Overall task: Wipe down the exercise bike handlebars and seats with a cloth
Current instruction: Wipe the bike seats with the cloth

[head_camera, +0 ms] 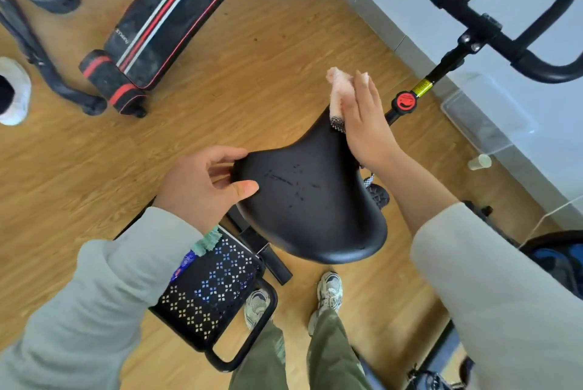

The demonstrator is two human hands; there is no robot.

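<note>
The exercise bike's black seat (310, 197) fills the middle of the head view, with scuff marks on its top. My left hand (205, 183) grips the seat's wide left edge, thumb on top and fingers curled underneath. My right hand (366, 120) lies with straight fingers along the seat's narrow nose, pressing a pale pink cloth (339, 90) against it. The cloth sticks out past my fingertips. The black handlebars (501, 33) stand at the upper right on a post with a red knob (404, 101).
A black perforated basket (214, 288) hangs behind the seat, above my shoes (328, 292). A black and red sit-up bench (164, 20) lies on the wooden floor at upper left. A grey wall and a clear plastic box (485, 115) run along the right.
</note>
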